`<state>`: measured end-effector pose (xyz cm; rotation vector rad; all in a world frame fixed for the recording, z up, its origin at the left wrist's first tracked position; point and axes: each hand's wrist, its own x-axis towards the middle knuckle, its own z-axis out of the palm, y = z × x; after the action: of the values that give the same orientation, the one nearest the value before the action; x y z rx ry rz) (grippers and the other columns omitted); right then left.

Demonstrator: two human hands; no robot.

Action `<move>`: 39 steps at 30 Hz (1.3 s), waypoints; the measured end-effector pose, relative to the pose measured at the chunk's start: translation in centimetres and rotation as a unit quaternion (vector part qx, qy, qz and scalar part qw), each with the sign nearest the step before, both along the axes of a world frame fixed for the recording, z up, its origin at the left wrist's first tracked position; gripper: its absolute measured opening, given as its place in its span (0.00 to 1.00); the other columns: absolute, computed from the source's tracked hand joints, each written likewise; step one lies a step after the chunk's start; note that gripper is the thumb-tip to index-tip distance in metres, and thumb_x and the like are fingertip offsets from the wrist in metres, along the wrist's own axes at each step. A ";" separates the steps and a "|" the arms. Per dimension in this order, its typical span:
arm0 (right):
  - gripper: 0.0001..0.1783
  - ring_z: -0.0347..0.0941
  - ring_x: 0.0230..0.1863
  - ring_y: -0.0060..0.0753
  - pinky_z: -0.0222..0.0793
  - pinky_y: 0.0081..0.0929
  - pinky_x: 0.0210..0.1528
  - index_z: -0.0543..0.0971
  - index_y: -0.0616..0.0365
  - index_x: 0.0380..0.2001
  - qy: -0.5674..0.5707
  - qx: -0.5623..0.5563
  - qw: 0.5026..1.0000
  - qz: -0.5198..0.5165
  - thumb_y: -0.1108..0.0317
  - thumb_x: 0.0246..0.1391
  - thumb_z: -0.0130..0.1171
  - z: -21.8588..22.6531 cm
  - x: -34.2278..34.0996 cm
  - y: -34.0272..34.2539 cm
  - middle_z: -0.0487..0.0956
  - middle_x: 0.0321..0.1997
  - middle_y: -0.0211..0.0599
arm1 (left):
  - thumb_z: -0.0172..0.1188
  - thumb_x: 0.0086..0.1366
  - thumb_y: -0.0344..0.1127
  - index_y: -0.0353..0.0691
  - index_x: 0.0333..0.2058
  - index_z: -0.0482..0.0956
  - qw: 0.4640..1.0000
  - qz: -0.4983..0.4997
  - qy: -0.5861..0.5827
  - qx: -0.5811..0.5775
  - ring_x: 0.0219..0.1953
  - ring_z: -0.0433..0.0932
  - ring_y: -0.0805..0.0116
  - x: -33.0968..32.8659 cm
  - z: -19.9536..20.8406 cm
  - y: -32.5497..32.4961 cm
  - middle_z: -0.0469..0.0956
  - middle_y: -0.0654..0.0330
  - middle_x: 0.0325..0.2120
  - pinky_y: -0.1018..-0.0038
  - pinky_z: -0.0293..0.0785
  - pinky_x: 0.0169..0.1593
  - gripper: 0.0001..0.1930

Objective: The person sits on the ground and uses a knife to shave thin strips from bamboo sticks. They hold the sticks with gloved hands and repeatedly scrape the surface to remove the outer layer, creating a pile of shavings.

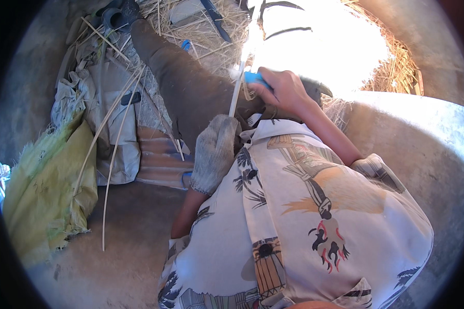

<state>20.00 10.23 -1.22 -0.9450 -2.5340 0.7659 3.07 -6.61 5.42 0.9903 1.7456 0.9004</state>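
Observation:
My left hand (215, 152), in a pale knitted glove, is closed around the lower end of a thin pale strip (235, 98), which looks like split cane or bamboo. From the glove the strip rises away from me, over my brown-trousered leg, into the glare. My bare right hand (286, 91) grips a blue handle (256, 79), which seems to be that of a knife. Its front end is a pale blur against the strip, so the blade's shape cannot be made out. A thin curled shaving (248, 91) hangs just below the handle.
Long thin strips (111, 121) lean on the left across grey cloth and a frayed yellow-green woven sack (51, 190). A brown corrugated sheet (162, 159) lies beside my leg. Straw-like shavings (206, 44) cover the far ground. Strong sunlight washes out the far right.

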 end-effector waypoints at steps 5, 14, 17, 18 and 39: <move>0.33 0.72 0.22 0.42 0.69 0.38 0.31 0.79 0.64 0.31 -0.020 -0.145 0.983 -0.110 0.40 0.68 0.48 0.7 -0.3 0.4 0.77 0.21 0.45 | 0.53 0.72 0.35 0.34 0.37 0.77 0.999 -0.012 -0.021 -0.033 0.34 0.77 0.56 -0.4 0.3 -2.3 0.76 0.52 0.32 0.64 0.74 0.38 0.10; 0.30 0.55 0.19 0.12 0.50 0.18 0.22 0.70 0.55 0.23 0.180 -0.664 0.724 0.039 0.41 0.71 0.46 1.8 0.8 3.7 0.61 0.16 0.20 | 0.51 0.74 0.40 0.36 0.36 0.80 0.997 -0.011 -0.072 0.002 0.30 0.72 0.70 -1.4 0.4 -0.7 0.77 0.60 0.29 0.73 0.68 0.37 0.15; 0.30 0.56 0.18 0.13 0.52 0.21 0.21 0.70 0.55 0.24 0.140 -0.491 0.859 0.020 0.42 0.71 0.47 2.2 -0.1 2.4 0.62 0.16 0.20 | 0.49 0.75 0.36 0.33 0.40 0.79 0.996 -0.002 -0.068 -0.049 0.36 0.78 0.60 -1.8 0.5 -0.2 0.79 0.52 0.35 0.67 0.73 0.45 0.13; 0.30 0.58 0.18 0.14 0.54 0.23 0.21 0.70 0.56 0.24 0.126 -0.414 0.901 0.023 0.42 0.71 0.48 1.9 -0.4 2.1 0.63 0.16 0.21 | 0.49 0.75 0.37 0.33 0.40 0.80 0.999 -0.026 -0.024 -0.025 0.36 0.77 0.63 -2.1 0.2 0.0 0.79 0.54 0.34 0.68 0.73 0.44 0.14; 0.28 0.75 0.18 0.51 0.70 0.44 0.25 0.76 0.59 0.28 0.004 -0.038 0.999 0.003 0.42 0.66 0.52 2.2 -1.2 2.0 0.74 0.14 0.41 | 0.49 0.77 0.42 0.30 0.46 0.81 0.997 0.003 -0.054 0.046 0.40 0.79 0.70 -0.9 0.1 1.5 0.82 0.57 0.37 0.71 0.74 0.47 0.19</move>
<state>18.79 12.26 0.99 -0.9571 -2.5175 0.8726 2.21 -5.09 5.51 0.9778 1.6287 1.0264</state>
